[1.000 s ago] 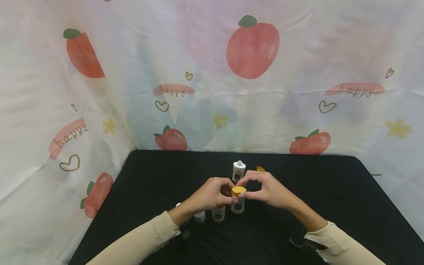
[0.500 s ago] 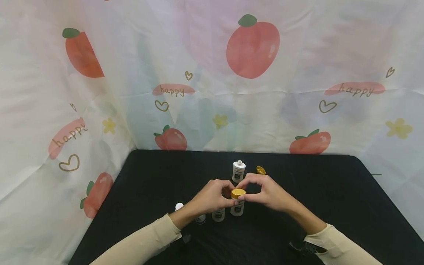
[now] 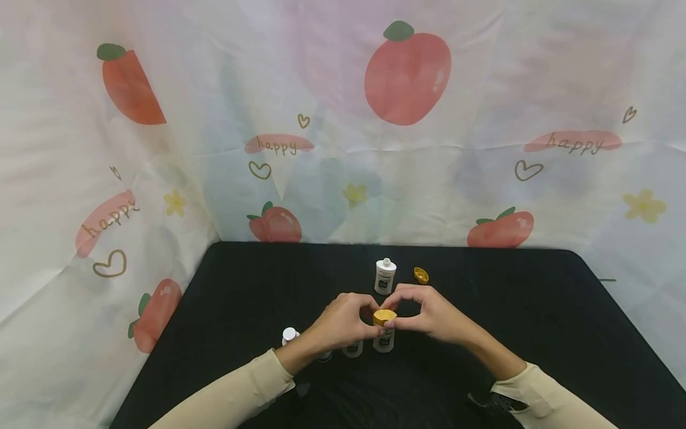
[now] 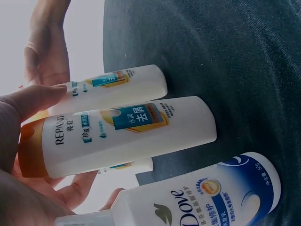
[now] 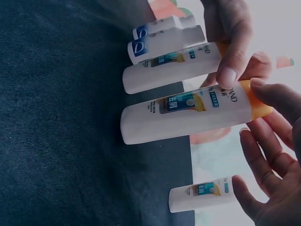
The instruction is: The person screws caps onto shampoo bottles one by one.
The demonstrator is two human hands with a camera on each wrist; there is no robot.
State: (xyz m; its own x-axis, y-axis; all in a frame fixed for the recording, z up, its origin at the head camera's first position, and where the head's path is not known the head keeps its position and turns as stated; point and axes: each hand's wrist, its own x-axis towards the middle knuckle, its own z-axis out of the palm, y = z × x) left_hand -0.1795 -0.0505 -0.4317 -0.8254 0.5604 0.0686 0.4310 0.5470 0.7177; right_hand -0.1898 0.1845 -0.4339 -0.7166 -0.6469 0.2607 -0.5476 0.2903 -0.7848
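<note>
A white shampoo bottle (image 5: 188,110) with an orange cap (image 3: 384,317) stands upright on the black table between both hands. My left hand (image 3: 343,325) grips it just below the cap, its thumb (image 5: 230,70) on the bottle's upper front. With thumb and fingers, my right hand (image 3: 434,314) pinches the cap from the other side. A matching capped bottle (image 4: 122,136) stands beside it, partly hidden under my left hand in the head view. Farther back are a like bottle without its cap (image 3: 384,277) and a loose orange cap (image 3: 421,275) lying on the table.
Two white-and-blue Dove bottles (image 5: 164,42) stand left of the shampoo bottles, mostly covered by my left forearm in the head view. The black table (image 3: 268,280) ends at a patterned cloth backdrop (image 3: 332,190) behind and to the left.
Both hands and the held bottle have shifted slightly toward me. The loose cap behind the right hand has come into full view. Both hands keep their hold.
</note>
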